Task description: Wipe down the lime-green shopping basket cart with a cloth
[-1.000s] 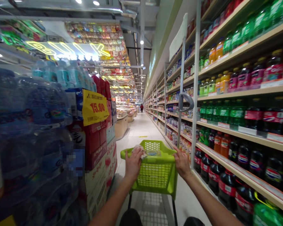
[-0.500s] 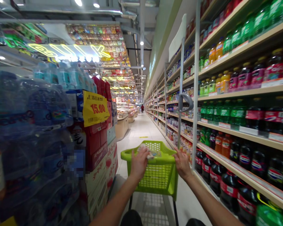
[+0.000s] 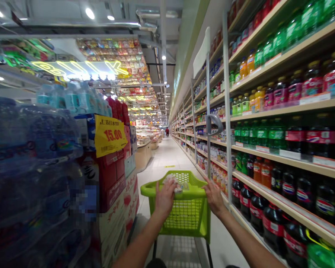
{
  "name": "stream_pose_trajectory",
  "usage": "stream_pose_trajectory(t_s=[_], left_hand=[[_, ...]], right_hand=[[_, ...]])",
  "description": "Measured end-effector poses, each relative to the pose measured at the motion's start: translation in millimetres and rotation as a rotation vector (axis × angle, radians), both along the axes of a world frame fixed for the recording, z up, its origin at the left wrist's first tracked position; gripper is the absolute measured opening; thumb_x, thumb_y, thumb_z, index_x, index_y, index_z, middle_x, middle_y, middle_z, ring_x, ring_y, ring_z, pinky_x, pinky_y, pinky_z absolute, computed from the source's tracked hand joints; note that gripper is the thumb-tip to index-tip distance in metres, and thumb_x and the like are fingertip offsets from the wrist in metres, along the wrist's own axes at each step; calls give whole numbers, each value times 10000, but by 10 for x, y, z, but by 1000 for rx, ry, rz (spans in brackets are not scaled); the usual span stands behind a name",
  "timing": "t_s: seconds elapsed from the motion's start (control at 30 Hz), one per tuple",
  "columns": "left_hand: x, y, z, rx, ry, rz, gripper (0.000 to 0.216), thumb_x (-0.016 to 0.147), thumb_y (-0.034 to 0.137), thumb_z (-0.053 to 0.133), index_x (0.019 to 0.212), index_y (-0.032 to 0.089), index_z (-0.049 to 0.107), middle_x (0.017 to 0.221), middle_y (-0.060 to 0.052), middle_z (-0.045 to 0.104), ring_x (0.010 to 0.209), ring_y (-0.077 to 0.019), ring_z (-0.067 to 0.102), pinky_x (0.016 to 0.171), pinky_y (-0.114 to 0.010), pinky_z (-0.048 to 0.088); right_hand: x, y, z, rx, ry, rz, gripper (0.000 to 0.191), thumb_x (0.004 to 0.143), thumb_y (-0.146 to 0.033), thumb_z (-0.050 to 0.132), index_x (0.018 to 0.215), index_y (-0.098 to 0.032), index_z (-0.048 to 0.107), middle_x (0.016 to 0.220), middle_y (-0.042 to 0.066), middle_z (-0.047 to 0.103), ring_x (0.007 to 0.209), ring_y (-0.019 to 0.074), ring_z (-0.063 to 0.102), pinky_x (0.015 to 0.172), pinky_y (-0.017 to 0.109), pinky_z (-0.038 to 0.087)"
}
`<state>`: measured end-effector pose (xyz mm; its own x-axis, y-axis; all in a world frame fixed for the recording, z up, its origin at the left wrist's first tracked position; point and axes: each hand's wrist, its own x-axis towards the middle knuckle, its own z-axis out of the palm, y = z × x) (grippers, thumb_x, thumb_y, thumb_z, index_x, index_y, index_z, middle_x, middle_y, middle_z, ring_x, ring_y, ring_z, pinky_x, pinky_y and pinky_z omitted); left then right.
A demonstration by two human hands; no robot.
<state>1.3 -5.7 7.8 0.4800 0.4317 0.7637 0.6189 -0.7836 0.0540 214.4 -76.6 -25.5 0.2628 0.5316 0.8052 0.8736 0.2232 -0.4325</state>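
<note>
Green shopping cart (image 3: 184,217) stands in a drinks aisle (image 3: 171,150) | left grip (image 3: 165,197) holds crumpled cloth (image 3: 170,181) against its handle (image 3: 192,194) | right grip (image 3: 213,195) curls around the handle's right end, apparently steadying it

The cart (image 3: 187,217) stands at twelve o'clock, a cloth (image 3: 178,188) beneath the left hand (image 3: 165,199) on its handle (image 3: 194,194); bottles (image 3: 289,190) on shelves (image 3: 279,111) at two, cartons (image 3: 111,186) at eleven, bottle packs (image 3: 33,149) at ten.
</note>
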Motion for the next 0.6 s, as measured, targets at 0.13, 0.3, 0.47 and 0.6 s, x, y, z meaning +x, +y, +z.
stream_pose_trajectory(t_s=[0.13, 0.3, 0.47, 0.6], left_hand=[[495, -218, -94, 98, 73, -163, 248, 833, 147, 426, 977, 279, 579, 1185, -16, 570, 1176, -190, 437, 1024, -531, 200], [16, -11, -35, 42, 65, -82, 301, 824, 130, 407, 1044, 272, 555, 1209, -38, 549, 1154, -204, 462, 1020, -558, 177], [-40, 24, 49, -60, 16, -8, 300, 815, 126, 404, 1033, 261, 561, 1190, -38, 564, 1138, -209, 476, 1006, -583, 180], [585, -241, -28, 5, 86, -226, 235, 838, 181, 427, 976, 290, 582, 1165, -4, 583, 1180, -193, 432, 1028, -538, 179]], right_hand=[[51, -19, 9, 10, -30, -13, 435, 863, -349, 231, 1214, -186, 429, 939, 54, 642, 911, 205, 567, 881, 443, 366], [71, -58, 23, 1, -19, 4, 440, 864, -352, 227, 1220, -189, 428, 884, 46, 648, 916, 210, 567, 887, 453, 362], [-13, -43, 55, 5, 31, 5, 447, 862, -327, 209, 1231, -194, 422, 841, 39, 649, 925, 218, 565, 899, 472, 344], [0, -42, 77, 22, 44, -21, 454, 859, -330, 221, 1250, -179, 397, 871, 37, 652, 893, 204, 578, 865, 422, 390]])
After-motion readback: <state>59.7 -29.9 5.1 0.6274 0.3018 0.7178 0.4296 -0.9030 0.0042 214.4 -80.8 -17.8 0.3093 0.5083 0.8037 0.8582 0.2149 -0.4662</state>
